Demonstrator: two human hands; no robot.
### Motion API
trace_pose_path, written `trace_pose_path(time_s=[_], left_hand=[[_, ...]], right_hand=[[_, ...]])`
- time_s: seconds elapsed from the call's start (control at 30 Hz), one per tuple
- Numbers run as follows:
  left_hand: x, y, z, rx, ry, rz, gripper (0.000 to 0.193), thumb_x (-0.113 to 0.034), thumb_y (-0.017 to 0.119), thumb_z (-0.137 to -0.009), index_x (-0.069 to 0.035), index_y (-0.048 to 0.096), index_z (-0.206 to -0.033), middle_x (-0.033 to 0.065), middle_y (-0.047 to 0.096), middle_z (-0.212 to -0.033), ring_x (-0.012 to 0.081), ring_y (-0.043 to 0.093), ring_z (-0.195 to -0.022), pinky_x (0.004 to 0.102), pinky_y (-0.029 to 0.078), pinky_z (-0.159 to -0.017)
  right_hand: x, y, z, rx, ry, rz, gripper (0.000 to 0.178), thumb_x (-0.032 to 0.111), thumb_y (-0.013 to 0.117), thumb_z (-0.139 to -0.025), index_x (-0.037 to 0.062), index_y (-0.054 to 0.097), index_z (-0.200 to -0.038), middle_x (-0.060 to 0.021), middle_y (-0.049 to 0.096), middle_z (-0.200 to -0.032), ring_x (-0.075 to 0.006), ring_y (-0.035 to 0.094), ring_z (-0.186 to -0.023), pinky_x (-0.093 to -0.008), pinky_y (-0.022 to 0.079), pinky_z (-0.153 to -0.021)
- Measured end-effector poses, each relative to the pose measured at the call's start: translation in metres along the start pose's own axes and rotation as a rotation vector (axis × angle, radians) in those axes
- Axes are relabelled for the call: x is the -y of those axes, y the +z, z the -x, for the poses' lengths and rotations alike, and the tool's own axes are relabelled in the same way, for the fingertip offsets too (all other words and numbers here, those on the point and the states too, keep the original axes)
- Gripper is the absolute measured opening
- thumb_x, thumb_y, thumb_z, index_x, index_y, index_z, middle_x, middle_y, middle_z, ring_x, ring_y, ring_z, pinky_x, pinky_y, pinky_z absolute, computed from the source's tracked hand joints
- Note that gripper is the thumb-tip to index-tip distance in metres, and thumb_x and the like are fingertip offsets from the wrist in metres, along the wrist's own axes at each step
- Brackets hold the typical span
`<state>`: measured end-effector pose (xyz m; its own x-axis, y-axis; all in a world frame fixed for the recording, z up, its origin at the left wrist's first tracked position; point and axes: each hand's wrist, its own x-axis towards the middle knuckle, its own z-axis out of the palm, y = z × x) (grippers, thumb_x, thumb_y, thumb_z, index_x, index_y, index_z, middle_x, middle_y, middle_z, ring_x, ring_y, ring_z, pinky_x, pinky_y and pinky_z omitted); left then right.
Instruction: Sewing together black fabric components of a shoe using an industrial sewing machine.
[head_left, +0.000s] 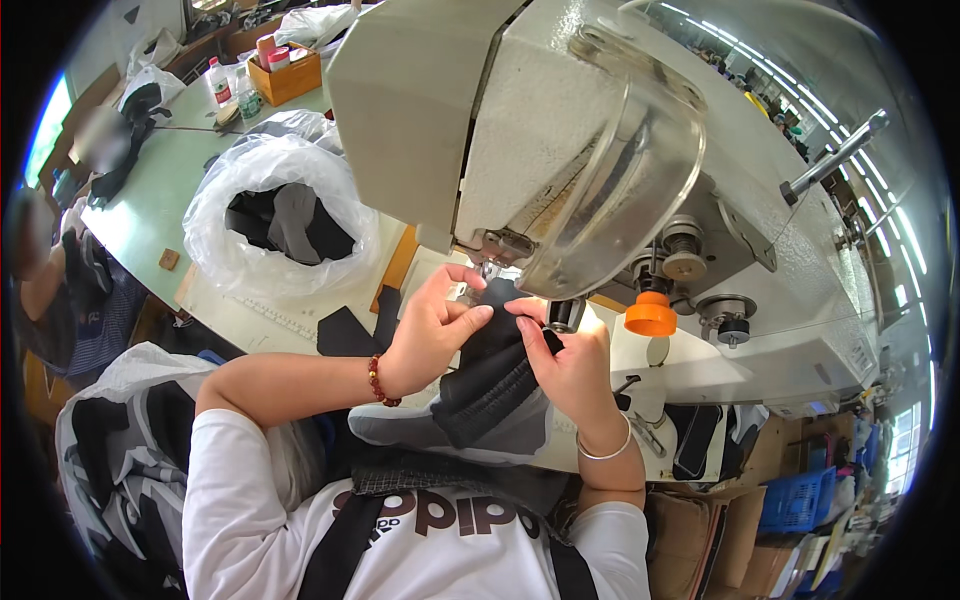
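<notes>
Black-and-grey fabric shoe upper (490, 385) is pinched between both hands under the head of a cream-coloured industrial sewing machine (560, 130).

Left hand (432, 330), with a red bead bracelet (378, 381) at the wrist, has its grip closed on the upper's top edge; right hand (575, 365), wearing a thin silver bangle (605, 447), holds the same edge just beside it, fingertips nearly meeting by the needle area. An orange knob (650, 315) sits to the right on the machine. Farther left on the pale green surface (160, 200), a clear plastic bag (275, 215) holds dark cut pieces, with a wooden box (285, 75) beyond it.
</notes>
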<state>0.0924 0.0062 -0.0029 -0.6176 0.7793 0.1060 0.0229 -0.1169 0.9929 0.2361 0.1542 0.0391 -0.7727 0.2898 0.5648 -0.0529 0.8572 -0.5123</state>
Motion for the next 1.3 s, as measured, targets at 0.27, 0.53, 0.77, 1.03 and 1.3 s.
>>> trace_pose_path(time_s=[0.27, 0.53, 0.77, 1.03, 1.3], left_hand=[[0.005, -0.005, -0.011, -0.036, 0.117, -0.036, 0.024, -0.009, 0.069, -0.101, -0.007, 0.049, -0.114, -0.0079, 0.045, -0.058, 0.0017, 0.034, -0.054, 0.0251, 0.024, -0.051], [-0.019, -0.033, -0.010, 0.115, -0.028, 0.121, 0.014, -0.006, 0.065, -0.103, -0.003, 0.052, -0.109, 0.0024, 0.068, -0.077, 0.0062, 0.060, -0.068, 0.0240, 0.047, -0.062], [-0.049, -0.141, -0.021, 0.212, 0.067, -0.912, 0.015, -0.012, 0.075, -0.093, -0.002, 0.075, -0.104, 0.0110, 0.077, -0.089, 0.0181, 0.074, -0.081, 0.0309, 0.058, -0.075], [0.010, -0.150, -0.002, 0.582, 0.272, -1.690, 0.028, -0.016, 0.067, -0.091, -0.006, 0.072, -0.116, 0.0083, 0.070, -0.114, 0.0254, 0.066, -0.115, 0.0392, 0.057, -0.089], [0.054, -0.160, -0.042, 0.751, 1.082, -1.550, 0.037, -0.017, 0.062, -0.093, -0.003, 0.064, -0.127, 0.0126, 0.064, -0.132, 0.0253, 0.064, -0.123, 0.0377, 0.055, -0.104]], right_hand=[[-0.003, 0.012, -0.008, -0.054, 0.041, 0.036, 0.016, 0.003, 0.071, -0.094, 0.0059, 0.080, -0.106, -0.0128, 0.078, -0.091, -0.0254, 0.074, -0.080, -0.0333, 0.056, -0.076], [-0.012, 0.018, -0.004, -0.081, -0.045, 0.126, 0.018, 0.002, 0.071, -0.098, 0.0062, 0.080, -0.113, -0.0062, 0.077, -0.093, -0.0111, 0.067, -0.081, -0.0258, 0.052, -0.080], [-0.019, 0.008, -0.007, 0.005, -0.053, 0.018, 0.021, 0.002, 0.068, -0.100, 0.0053, 0.079, -0.118, -0.0075, 0.080, -0.107, -0.0110, 0.072, -0.098, -0.0265, 0.054, -0.091], [-0.020, 0.007, -0.006, 0.023, -0.066, 0.079, 0.026, 0.001, 0.068, -0.099, 0.0081, 0.079, -0.121, -0.0088, 0.080, -0.108, -0.0109, 0.072, -0.092, -0.0270, 0.055, -0.085], [-0.021, 0.013, -0.008, -0.035, -0.173, 0.088, 0.025, -0.003, 0.069, -0.096, 0.0059, 0.078, -0.117, -0.0121, 0.078, -0.102, -0.0179, 0.071, -0.079, -0.0267, 0.055, -0.073]])
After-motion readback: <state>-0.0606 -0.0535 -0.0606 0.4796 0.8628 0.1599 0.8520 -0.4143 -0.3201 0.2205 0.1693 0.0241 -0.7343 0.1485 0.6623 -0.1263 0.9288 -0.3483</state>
